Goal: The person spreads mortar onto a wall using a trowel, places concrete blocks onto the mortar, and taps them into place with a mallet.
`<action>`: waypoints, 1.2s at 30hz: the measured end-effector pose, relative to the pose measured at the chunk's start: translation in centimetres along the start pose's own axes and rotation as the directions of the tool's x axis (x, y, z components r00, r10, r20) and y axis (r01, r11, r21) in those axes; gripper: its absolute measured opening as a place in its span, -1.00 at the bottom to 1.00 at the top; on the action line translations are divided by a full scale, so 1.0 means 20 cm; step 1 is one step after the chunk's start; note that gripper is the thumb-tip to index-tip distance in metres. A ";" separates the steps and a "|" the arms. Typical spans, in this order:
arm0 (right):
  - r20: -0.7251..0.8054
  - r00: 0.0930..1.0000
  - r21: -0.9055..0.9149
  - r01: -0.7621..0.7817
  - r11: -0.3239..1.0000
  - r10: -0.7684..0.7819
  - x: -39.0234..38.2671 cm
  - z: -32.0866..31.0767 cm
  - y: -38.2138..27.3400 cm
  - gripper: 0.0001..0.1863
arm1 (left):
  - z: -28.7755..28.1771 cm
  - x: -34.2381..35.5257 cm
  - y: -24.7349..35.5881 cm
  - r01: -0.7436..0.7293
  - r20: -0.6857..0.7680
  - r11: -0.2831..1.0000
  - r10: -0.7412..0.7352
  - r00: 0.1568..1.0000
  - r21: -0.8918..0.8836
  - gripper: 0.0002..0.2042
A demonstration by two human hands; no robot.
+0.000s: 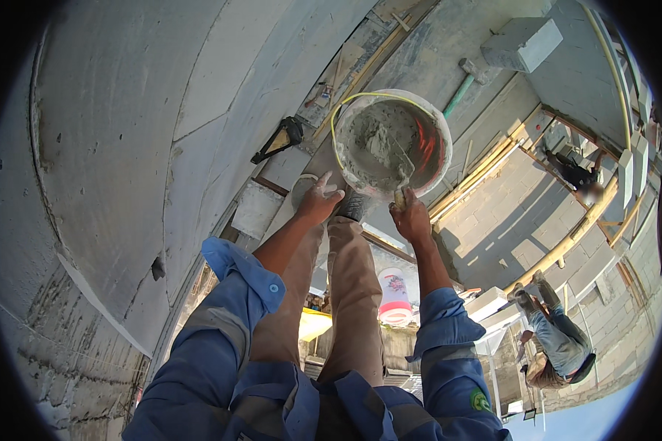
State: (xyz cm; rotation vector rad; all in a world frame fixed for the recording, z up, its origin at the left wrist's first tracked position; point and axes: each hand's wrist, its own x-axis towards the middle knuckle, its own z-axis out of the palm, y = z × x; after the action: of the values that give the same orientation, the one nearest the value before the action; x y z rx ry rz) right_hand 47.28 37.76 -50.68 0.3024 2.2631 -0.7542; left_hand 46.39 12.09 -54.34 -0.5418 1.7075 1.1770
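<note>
Looking down, I see the grey block wall (125,132) filling the whole left side, its joints running away toward the far end. To the right of it, far below, lies a floor of grey blocks (507,213) crossed by long bamboo poles (566,239). I stand on a narrow plank (301,187) between the wall and that drop.

My own legs, in tan trousers (349,294), run up the middle, and my blue sleeves are rolled back to the elbow.

The bucket (393,143) sits on the plank just beyond my feet, at the centre of the view. It is white, round and open, has a yellow wire handle resting on its left rim, and holds grey mortar (379,143) piled toward the left and near wall.

A person in blue trousers (555,334) works far below at the near right. A grey block (521,44) lies at the far right, with a green-handled hammer (463,88) just beside it. A black-and-tan tool (279,140) lies by the wall, left of the bucket.

My left hand (320,202) rests on the plank near the bucket's left side, fingers spread wide, holding nothing. My right hand (410,217) is closed around the handle of a trowel (403,176), whose blade reaches into the mortar at the bucket's near edge.
</note>
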 end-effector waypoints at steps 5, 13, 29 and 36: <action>0.247 0.968 -0.322 0.040 0.946 0.043 0.09 -0.03 -0.12 -0.58 | -0.17 -0.35 -0.01 0.012 -0.076 0.997 -0.019 0.997 -0.081 -0.26; 0.331 0.944 -0.425 0.141 0.894 0.008 0.08 -0.14 -0.21 -0.58 | -0.32 -0.86 -0.02 -0.007 -0.144 0.956 -0.037 0.989 -0.293 -0.23; 0.510 0.860 0.520 -0.281 0.806 -0.029 -0.07 -0.61 -0.18 -0.77 | -0.35 -1.31 0.17 -0.118 -0.475 0.906 -0.099 0.874 -0.407 -0.24; 0.511 0.835 0.646 -0.216 0.732 -0.204 -0.27 -0.89 -0.30 -0.75 | -0.42 -1.54 0.28 -0.139 -0.639 0.917 -0.147 0.755 -0.374 -0.26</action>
State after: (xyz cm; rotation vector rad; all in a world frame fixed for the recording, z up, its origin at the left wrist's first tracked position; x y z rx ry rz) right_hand 38.62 43.56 -34.24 0.3697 1.3522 -1.4639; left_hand 51.98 2.38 -23.89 -1.3537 2.0363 1.4509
